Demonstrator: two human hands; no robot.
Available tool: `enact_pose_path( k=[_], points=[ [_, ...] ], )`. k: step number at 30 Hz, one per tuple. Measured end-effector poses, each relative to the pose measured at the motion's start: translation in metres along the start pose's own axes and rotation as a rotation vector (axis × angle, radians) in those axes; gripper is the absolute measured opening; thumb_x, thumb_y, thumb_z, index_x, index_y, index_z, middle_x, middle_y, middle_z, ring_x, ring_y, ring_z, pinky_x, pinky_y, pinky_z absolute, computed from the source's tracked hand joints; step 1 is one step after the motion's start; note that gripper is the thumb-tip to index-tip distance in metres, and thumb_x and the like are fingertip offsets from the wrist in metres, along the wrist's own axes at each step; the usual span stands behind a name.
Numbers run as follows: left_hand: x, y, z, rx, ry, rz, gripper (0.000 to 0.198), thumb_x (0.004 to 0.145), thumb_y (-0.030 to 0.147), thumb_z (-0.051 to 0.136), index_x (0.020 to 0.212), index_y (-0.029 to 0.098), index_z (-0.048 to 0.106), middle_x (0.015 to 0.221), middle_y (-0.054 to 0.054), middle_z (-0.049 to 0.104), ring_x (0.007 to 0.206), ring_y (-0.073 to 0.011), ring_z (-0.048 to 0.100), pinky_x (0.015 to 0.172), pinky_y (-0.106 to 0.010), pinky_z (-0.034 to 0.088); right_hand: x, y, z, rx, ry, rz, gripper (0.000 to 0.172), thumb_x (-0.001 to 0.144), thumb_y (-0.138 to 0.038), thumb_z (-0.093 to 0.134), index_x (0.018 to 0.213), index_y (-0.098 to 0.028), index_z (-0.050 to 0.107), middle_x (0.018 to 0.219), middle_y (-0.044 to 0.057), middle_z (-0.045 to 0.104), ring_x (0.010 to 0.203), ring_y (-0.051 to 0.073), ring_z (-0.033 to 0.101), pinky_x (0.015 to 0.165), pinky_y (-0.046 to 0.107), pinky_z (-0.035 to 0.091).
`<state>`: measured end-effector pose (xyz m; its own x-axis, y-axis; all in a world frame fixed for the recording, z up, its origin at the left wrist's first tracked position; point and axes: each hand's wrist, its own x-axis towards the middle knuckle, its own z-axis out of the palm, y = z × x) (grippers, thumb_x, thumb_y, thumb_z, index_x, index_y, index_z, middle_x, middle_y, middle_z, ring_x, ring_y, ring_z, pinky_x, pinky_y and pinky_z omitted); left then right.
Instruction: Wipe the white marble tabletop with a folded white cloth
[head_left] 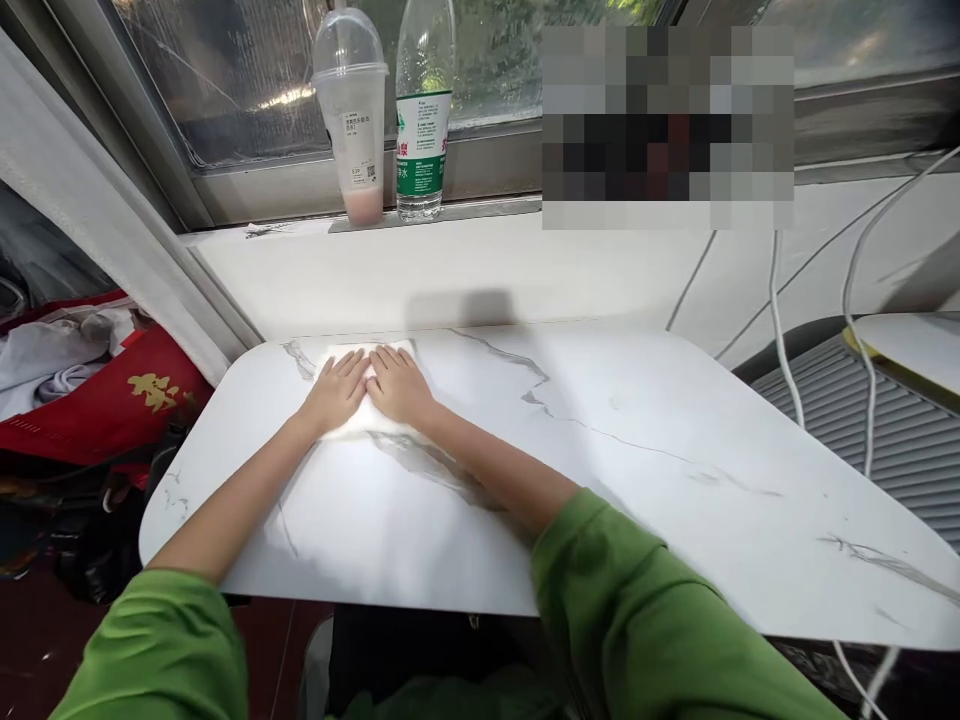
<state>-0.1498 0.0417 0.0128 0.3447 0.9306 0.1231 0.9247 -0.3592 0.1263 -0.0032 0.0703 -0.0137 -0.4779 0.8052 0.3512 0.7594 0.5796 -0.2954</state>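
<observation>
Table [645, 560] brightly lit; white top pale, close to washing out. Cloth [364, 422] toward table's far left nearly merges with it, edges faint. Light falls from above and from table's near side: soft dark shadow on wall [322, 285] just beyond, broader grey one across table's middle. Window [225, 70] beyond table darker, streak of glare on the pane. Left of table, clutter [90, 550] dim, detail murky. Bottle [424, 130] beyond table fairly sharp, larger lettering legible. Coarse pixel block beyond table's middle masks what lies there. Wide-lens stretch: sleeves [652, 610] at table's near side loom large.
</observation>
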Motion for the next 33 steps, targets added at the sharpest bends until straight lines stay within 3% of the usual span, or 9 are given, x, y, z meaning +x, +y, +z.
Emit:
enact_pose_path(
  k=[3, 8, 10, 13, 18, 22, 25, 28, 33],
  points=[
    [-0.051, 0.005, -0.006, 0.023, -0.021, 0.068, 0.050, 0.098, 0.027, 0.022, 0.144, 0.012, 0.034, 0.153, -0.010, 0.030, 0.143, -0.0201, 0.023, 0.118, -0.044, 0.014, -0.040, -0.036, -0.004, 0.011, -0.009, -0.019, 0.056, 0.092, -0.025, 0.033, 0.138, 0.006, 0.041, 0.146, 0.024, 0.040, 0.138, 0.032, 0.032, 0.116, 0.047, 0.018],
    [-0.144, 0.022, -0.018, 0.066, 0.004, 0.120, 0.052, 0.101, 0.032, 0.022, 0.149, 0.013, 0.027, 0.154, -0.011, 0.027, 0.145, -0.0220, 0.018, 0.118, -0.048, 0.017, -0.106, -0.089, -0.015, 0.102, -0.055, -0.176, 0.060, 0.094, -0.029, 0.033, 0.142, 0.006, 0.035, 0.148, 0.025, 0.035, 0.141, 0.036, 0.026, 0.117, 0.053, 0.015],
    [-0.168, 0.025, -0.023, 0.078, -0.002, 0.115, 0.052, 0.101, 0.032, 0.024, 0.150, 0.014, 0.024, 0.155, -0.011, 0.026, 0.144, -0.0227, 0.018, 0.118, -0.048, 0.019, -0.117, -0.103, -0.018, 0.132, -0.085, -0.231, 0.061, 0.094, -0.030, 0.032, 0.144, 0.006, 0.031, 0.150, 0.025, 0.032, 0.141, 0.037, 0.023, 0.116, 0.055, 0.013],
    [-0.183, 0.018, -0.028, 0.115, -0.012, 0.077, 0.051, 0.100, 0.031, 0.026, 0.147, 0.012, 0.032, 0.152, -0.012, 0.033, 0.142, -0.0235, 0.025, 0.117, -0.047, 0.024, -0.112, -0.118, -0.016, 0.136, -0.135, -0.256, 0.060, 0.095, -0.030, 0.031, 0.146, 0.003, 0.029, 0.150, 0.024, 0.032, 0.141, 0.037, 0.023, 0.116, 0.057, 0.012],
    [-0.156, -0.023, -0.029, 0.217, 0.034, -0.172, 0.049, 0.096, 0.027, 0.024, 0.134, 0.009, 0.049, 0.141, -0.015, 0.049, 0.133, -0.0244, 0.044, 0.112, -0.042, 0.034, -0.060, -0.133, 0.006, 0.096, -0.147, -0.269, 0.055, 0.096, -0.029, 0.029, 0.145, -0.003, 0.035, 0.149, 0.019, 0.037, 0.139, 0.034, 0.029, 0.115, 0.053, 0.015],
    [-0.110, -0.074, -0.025, 0.190, -0.055, -0.298, 0.052, 0.096, 0.024, 0.021, 0.140, 0.006, 0.040, 0.148, -0.016, 0.039, 0.139, -0.0250, 0.033, 0.114, -0.047, 0.026, -0.006, -0.135, 0.031, 0.048, -0.131, -0.241, 0.055, 0.095, -0.026, 0.029, 0.143, -0.001, 0.036, 0.148, 0.019, 0.039, 0.137, 0.033, 0.031, 0.114, 0.052, 0.014],
    [-0.075, -0.113, -0.021, 0.137, -0.082, -0.282, 0.053, 0.096, 0.025, 0.021, 0.144, 0.009, 0.033, 0.153, -0.011, 0.032, 0.142, -0.0213, 0.025, 0.116, -0.043, 0.020, 0.031, -0.132, 0.047, 0.013, -0.107, -0.169, 0.054, 0.095, -0.026, 0.029, 0.143, -0.001, 0.037, 0.148, 0.019, 0.039, 0.136, 0.033, 0.032, 0.113, 0.051, 0.015],
    [-0.046, -0.143, -0.019, 0.100, -0.047, -0.245, 0.052, 0.095, 0.027, 0.025, 0.143, 0.011, 0.036, 0.151, -0.010, 0.035, 0.141, -0.0187, 0.028, 0.117, -0.037, 0.018, 0.062, -0.128, 0.061, 0.001, -0.087, -0.109, 0.054, 0.094, -0.025, 0.029, 0.142, -0.002, 0.039, 0.148, 0.018, 0.040, 0.135, 0.032, 0.032, 0.112, 0.051, 0.016],
    [-0.018, -0.166, -0.020, 0.066, -0.012, -0.278, 0.050, 0.093, 0.023, 0.029, 0.140, 0.012, 0.042, 0.149, -0.010, 0.039, 0.139, -0.0188, 0.032, 0.116, -0.038, 0.022, 0.097, -0.124, 0.076, 0.014, -0.062, -0.064, 0.054, 0.094, -0.024, 0.029, 0.141, -0.003, 0.040, 0.147, 0.018, 0.042, 0.135, 0.031, 0.033, 0.113, 0.050, 0.016]
  ],
)
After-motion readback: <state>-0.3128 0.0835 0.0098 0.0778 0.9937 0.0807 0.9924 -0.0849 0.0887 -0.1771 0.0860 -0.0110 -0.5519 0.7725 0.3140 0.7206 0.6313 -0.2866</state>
